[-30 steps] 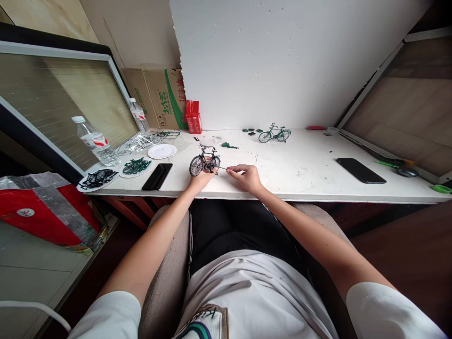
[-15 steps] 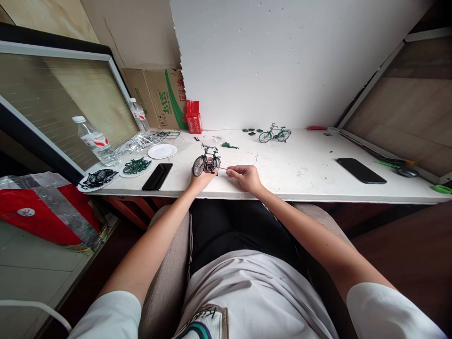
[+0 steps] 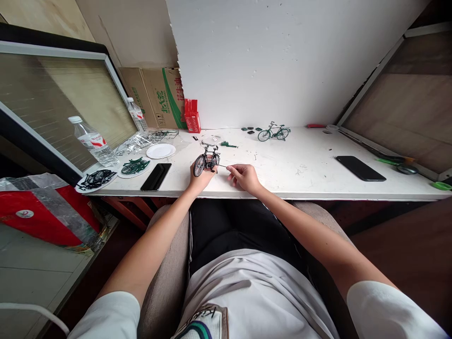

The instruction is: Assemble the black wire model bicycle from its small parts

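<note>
My left hand (image 3: 202, 178) is closed around the lower part of a black model bicycle (image 3: 206, 159), holding it upright just over the front of the table. Its handlebar and front wheel show; the fingers behind it are partly hidden. My right hand (image 3: 244, 176) pinches a thin dark rod (image 3: 223, 166) between thumb and forefinger. The rod's far end reaches the rear wheel area of the black bicycle; whether it touches, I cannot tell. A green model bicycle (image 3: 274, 132) stands farther back on the white table (image 3: 282, 176).
Plates of black parts (image 3: 96, 179) and green parts (image 3: 134, 166), a white plate (image 3: 160, 150), a phone (image 3: 156, 177) and water bottles (image 3: 93, 141) lie left. Behind stand a red box (image 3: 192, 116) and loose green pieces (image 3: 229, 144). Another phone (image 3: 360, 168) and scissors (image 3: 397, 162) are right.
The right hand's lower fingers have shifted slightly while its pinch on the rod stays. The black bicycle has turned or tilted a little in the left hand. The camera view has shifted slightly.
</note>
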The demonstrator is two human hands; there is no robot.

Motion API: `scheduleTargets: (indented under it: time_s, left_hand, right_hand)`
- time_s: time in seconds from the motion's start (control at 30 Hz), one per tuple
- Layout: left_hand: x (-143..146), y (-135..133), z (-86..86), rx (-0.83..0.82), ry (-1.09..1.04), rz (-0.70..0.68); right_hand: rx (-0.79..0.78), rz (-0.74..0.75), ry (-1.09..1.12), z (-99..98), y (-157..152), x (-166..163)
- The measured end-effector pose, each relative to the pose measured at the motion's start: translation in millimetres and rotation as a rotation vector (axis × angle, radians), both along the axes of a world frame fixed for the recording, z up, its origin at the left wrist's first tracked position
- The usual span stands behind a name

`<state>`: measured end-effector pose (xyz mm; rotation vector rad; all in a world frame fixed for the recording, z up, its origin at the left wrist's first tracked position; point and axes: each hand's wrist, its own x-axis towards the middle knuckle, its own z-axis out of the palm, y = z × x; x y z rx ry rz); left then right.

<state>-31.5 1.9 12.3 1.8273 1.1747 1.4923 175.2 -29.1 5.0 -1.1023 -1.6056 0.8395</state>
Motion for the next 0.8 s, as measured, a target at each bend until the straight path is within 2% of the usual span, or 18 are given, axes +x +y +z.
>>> scheduleTargets:
  time_s: [0.5,0.8]
  left_hand:
    - [0.9,4.2,-11.4,0.033,0.000,0.005]
    - [1.8,5.4,-22.5,0.052,0.015,0.043]
  right_hand:
    - [-0.054,0.015,-0.058,2.1,0.8,1.8]
    - [-0.147,0.035,-0.022,3.9,4.4,4.5]
